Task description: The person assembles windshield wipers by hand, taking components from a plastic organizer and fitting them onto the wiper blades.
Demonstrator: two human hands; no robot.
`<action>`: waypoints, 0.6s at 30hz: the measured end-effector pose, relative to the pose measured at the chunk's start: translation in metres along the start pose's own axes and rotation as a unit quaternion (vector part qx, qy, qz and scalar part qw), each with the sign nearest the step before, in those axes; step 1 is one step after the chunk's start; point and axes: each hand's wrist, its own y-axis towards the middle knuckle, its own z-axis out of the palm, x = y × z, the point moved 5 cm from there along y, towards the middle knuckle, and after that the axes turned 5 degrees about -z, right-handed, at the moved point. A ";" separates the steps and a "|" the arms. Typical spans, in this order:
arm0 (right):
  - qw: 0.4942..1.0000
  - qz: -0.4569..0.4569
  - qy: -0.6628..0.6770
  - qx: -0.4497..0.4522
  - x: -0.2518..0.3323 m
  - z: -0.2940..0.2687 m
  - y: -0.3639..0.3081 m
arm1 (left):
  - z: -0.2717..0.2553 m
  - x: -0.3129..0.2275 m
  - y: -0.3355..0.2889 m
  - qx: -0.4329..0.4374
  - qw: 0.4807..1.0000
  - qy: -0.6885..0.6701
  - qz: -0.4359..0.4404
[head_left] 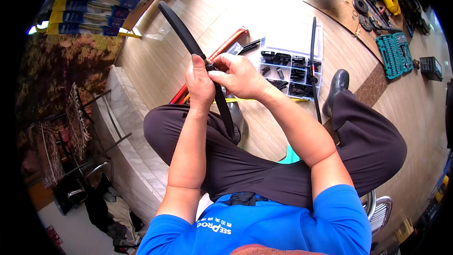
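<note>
A long black wiper blade [178, 27] slants across in front of me, its upper end pointing to the far left and its lower end over my trouser leg. My left hand [200, 85] is closed round its middle, thumb up along it. Close against that, my right hand [240, 76] pinches the blade's middle with thumb and fingers; the small black part between the hands is mostly hidden. Just beyond to the right, a clear compartment box [296, 56] with its lid open holds several small black plastic adapters [283, 59]. Another black wiper blade [312, 47] lies across the box's right side.
Red sleeves [231, 41] lie behind my hands on the wood-look floor [212, 14]. Blue-and-yellow packages [89, 4] hang at the far left. A green tool case [395, 55], a small black box [431, 68] and a cardboard sheet [339, 12] with parts are at the right.
</note>
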 end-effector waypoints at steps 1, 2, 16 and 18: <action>0.999 0.002 -0.041 0.003 0.005 -0.002 0.000 | 0.002 -0.002 -0.001 -0.008 1.000 -0.008 0.004; 0.997 0.003 -0.082 0.006 0.008 -0.003 0.000 | 0.003 -0.003 -0.001 -0.016 1.000 -0.015 0.008; 0.972 0.119 0.200 0.022 -0.001 -0.019 0.000 | 0.000 0.008 0.001 0.008 0.973 -0.187 -0.134; 0.980 0.104 0.169 0.005 -0.009 -0.018 0.002 | 0.005 0.012 0.000 0.046 0.947 -0.263 -0.177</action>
